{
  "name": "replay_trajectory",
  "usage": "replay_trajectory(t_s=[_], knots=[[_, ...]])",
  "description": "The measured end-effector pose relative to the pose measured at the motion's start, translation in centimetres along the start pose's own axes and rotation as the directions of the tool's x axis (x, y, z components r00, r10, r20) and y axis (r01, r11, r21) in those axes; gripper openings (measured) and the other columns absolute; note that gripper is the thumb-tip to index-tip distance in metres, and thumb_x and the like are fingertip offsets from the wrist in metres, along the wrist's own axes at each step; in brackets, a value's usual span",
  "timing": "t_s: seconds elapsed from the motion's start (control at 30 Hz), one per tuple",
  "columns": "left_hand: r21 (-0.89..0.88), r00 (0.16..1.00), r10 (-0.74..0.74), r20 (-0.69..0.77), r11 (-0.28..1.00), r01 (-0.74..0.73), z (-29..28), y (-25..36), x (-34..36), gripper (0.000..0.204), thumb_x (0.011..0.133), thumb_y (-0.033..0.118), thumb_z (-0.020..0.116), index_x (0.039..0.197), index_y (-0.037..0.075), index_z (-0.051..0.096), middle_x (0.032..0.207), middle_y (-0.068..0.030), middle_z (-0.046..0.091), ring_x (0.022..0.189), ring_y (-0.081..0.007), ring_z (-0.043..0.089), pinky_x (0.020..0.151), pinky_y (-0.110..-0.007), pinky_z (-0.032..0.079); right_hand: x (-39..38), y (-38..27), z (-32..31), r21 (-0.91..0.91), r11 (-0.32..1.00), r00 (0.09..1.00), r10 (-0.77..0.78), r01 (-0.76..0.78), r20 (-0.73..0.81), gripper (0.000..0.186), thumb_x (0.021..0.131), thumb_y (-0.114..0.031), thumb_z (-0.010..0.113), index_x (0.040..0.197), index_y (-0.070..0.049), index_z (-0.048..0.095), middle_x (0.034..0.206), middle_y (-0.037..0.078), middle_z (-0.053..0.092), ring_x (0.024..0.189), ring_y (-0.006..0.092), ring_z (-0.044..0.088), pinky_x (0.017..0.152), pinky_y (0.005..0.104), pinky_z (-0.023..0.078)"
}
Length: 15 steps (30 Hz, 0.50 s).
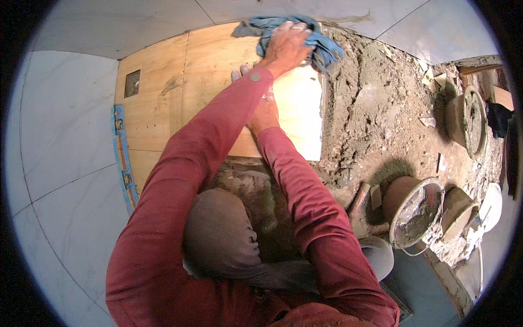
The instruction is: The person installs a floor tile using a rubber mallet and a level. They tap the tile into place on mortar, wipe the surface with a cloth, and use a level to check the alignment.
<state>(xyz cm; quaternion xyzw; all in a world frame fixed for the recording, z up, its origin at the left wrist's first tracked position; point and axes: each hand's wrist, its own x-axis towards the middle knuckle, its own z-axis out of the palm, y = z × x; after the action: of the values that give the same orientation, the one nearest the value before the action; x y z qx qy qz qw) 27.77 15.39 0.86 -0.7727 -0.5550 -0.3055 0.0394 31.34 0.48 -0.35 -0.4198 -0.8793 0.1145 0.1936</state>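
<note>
Red sleeves (199, 133) crossed, my left grip (286, 46) presses a blue cloth (328, 53) (closure unclear), my right grip (263, 113) lies flat, seemingly empty, on laid tan tiles (299, 117); rough mortar (359, 90) rightward is untiled.

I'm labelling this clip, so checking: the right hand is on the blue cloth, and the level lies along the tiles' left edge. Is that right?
Not quite: in the head view, it is the left hand that is on the blue cloth. The level does lie along the left edge of the tiles.
</note>
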Motion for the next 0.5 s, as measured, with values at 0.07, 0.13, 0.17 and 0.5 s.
replay_trajectory(t_s=[0.07,0.13,0.17,0.5], knots=[[-0.036,1.000,0.004,0.005,0.999,-0.004,0.7,1.2,0.8,0.048,0.090,0.034,0.074,0.130,0.008,0.067,0.138,-0.0164,0.063,0.132,-0.0423,0.052,0.111,-0.054,0.041,-0.2,0.2,0.6,-0.041,0.999,0.996,-0.037,0.034,-0.076,0.059,0.104,-0.039,0.042,0.158,-0.016,0.039,0.165,0.013,0.035,0.154,0.0395,0.026,0.125,0.0593,0.016],[-0.072,0.998,-0.011,0.056,0.997,0.015,1.0,2.1,0.7,0.049,0.092,0.033,0.073,0.134,0.008,0.065,0.140,-0.0176,0.062,0.134,-0.0439,0.051,0.114,-0.054,0.039,0.0,0.4,1.7,-0.096,0.995,0.995,-0.046,0.037,-0.094,0.058,0.104,-0.038,0.044,0.157,-0.015,0.041,0.164,0.014,0.036,0.154,0.0429,0.025,0.125,0.0598,0.017],[-0.090,0.998,-0.007,0.064,0.996,0.012,0.7,1.7,0.1,0.048,0.091,0.031,0.074,0.132,0.007,0.066,0.138,-0.0183,0.063,0.132,-0.0435,0.053,0.113,-0.053,0.040,-0.1,0.1,1.9,-0.085,0.995,0.993,-0.054,0.045,-0.107,0.059,0.103,-0.037,0.045,0.157,-0.014,0.041,0.165,0.014,0.035,0.154,0.0434,0.024,0.125,0.0598,0.016],[-0.618,0.951,-0.011,0.308,0.758,0.209,-4.6,19.3,-10.7,0.031,0.095,0.026,0.067,0.106,-0.003,0.067,0.094,-0.0155,0.068,0.093,-0.0272,0.065,0.083,-0.042,0.054,0.8,-1.4,-1.6,0.050,0.998,0.998,0.025,-0.022,-0.062,0.057,0.097,-0.036,0.052,0.148,-0.008,0.053,0.156,0.018,0.047,0.151,0.0421,0.032,0.127,0.0563,0.016]])
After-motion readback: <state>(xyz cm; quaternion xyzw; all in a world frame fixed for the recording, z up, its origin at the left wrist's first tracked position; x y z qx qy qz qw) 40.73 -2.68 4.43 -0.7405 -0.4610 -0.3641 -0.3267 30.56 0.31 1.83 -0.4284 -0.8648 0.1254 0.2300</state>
